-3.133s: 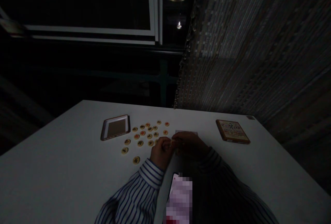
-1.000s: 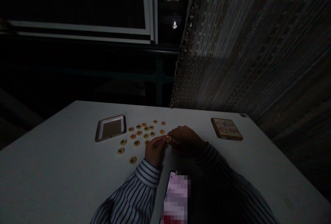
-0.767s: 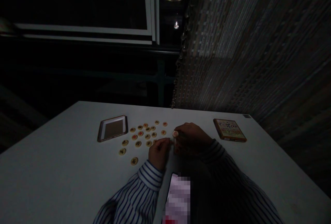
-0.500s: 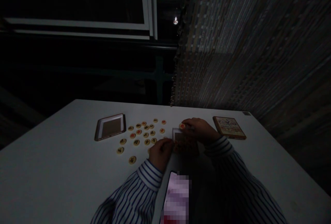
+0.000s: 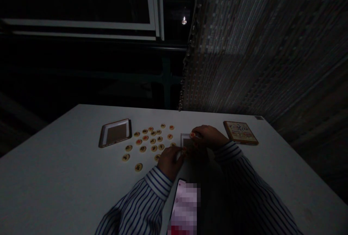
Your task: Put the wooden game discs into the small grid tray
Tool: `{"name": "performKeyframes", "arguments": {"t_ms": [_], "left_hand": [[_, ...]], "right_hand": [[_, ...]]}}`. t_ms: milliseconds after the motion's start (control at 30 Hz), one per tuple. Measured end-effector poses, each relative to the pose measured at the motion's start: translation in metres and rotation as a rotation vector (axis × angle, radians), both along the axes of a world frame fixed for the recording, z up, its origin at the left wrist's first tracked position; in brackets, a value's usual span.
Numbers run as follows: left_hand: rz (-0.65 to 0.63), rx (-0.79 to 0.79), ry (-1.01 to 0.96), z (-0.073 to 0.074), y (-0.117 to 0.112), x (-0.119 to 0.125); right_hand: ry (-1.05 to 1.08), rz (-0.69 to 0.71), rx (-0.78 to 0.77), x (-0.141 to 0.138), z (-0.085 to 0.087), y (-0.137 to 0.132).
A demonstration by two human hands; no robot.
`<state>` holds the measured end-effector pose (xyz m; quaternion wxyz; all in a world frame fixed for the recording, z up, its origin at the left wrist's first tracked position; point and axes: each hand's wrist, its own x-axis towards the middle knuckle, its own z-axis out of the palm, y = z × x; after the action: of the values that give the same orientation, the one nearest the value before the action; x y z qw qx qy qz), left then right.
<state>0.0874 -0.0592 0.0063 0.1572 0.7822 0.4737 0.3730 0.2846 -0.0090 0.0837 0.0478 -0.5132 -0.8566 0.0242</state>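
Observation:
My right hand (image 5: 210, 136) pinches a round Chinese chess piece (image 5: 193, 134) with a red character, just over a small open box (image 5: 186, 134). My left hand (image 5: 170, 160) is closed at the box's near left side, fingertips on another red-marked piece (image 5: 184, 150). More pieces lie in the dark, shadowed part of the box, too dim to make out. Left of the box, several loose chess pieces (image 5: 143, 149) with black or red characters are spread over the white table (image 5: 67, 170).
A shallow open tray or lid (image 5: 116, 133) rests at the back left. At the right lies a flat printed box (image 5: 241, 133). Below my hands is a lit phone (image 5: 176, 200), partly blurred out. A bead curtain (image 5: 231, 46) hangs behind the table on the right.
My left fingertips have moved slightly right, from the box's edge onto a piece. My right hand, still pinching its piece, has dipped a little toward the box.

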Motion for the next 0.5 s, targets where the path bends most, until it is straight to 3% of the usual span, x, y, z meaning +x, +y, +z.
{"name": "performKeyframes", "arguments": {"t_ms": [233, 500], "left_hand": [[0.009, 0.005, 0.021, 0.001, 0.0, -0.001], [0.0, 0.02, 0.041, -0.001, 0.001, -0.002]], "right_hand": [[-0.063, 0.047, -0.048, 0.0, -0.02, 0.011], [-0.147, 0.024, -0.102, -0.008, -0.02, 0.008]]}}
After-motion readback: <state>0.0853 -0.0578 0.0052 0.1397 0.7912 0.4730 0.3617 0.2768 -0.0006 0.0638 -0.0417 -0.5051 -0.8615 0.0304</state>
